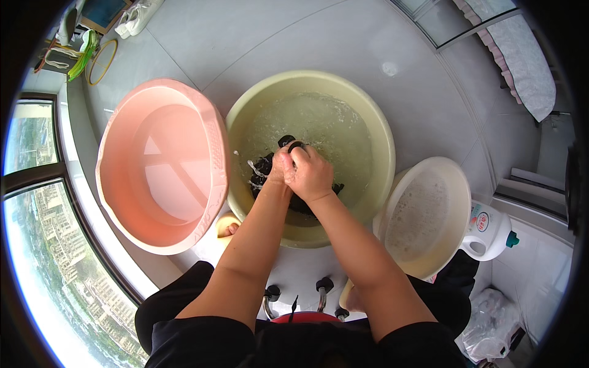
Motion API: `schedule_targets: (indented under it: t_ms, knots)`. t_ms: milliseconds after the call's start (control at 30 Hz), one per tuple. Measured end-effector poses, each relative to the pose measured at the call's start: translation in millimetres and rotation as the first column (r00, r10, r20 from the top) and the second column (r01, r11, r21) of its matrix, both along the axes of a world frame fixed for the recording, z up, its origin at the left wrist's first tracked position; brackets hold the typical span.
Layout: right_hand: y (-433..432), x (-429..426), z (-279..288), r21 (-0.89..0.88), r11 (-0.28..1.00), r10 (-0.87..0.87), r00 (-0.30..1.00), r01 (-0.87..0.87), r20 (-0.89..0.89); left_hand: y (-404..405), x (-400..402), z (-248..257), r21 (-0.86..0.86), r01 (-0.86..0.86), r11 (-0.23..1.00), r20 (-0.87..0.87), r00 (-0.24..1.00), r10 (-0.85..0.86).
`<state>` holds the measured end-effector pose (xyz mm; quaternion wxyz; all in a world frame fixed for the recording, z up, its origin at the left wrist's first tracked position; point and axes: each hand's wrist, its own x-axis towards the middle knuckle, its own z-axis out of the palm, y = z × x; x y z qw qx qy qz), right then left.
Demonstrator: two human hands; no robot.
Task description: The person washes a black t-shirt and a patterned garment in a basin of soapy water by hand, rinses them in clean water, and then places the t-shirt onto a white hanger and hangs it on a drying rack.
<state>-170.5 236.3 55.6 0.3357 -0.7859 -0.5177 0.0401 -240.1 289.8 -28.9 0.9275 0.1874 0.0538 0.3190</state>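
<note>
Both of my hands are pressed together over a yellow-green plastic basin (378, 138) of cloudy water. A wet black cloth (262, 172) is bunched in them, and parts of it hang into the water below. My left hand (278, 165) grips the cloth on the left, partly covered by the other hand. Over it, my right hand (313, 172) has its fingers curled around the same cloth. A black fold (286, 140) pokes out above the knuckles. Drops of water splash just left of my hands.
A pink basin (216, 184) with water stands at the left, and a cream basin (464, 193) with foamy water at the right. Beside that is a white detergent bottle (492, 230) with a green cap. White shoes (138, 18) and a racket (102, 62) lie far left.
</note>
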Motion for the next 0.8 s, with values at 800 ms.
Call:
schedule_targets:
  t_ms: [800]
  knots:
    - [-49, 62, 246, 0.256, 0.958, 0.273, 0.669, -0.126, -0.692, -11, 23, 294, 0.862, 0.374, 0.341, -0.478, 0.824, 0.304]
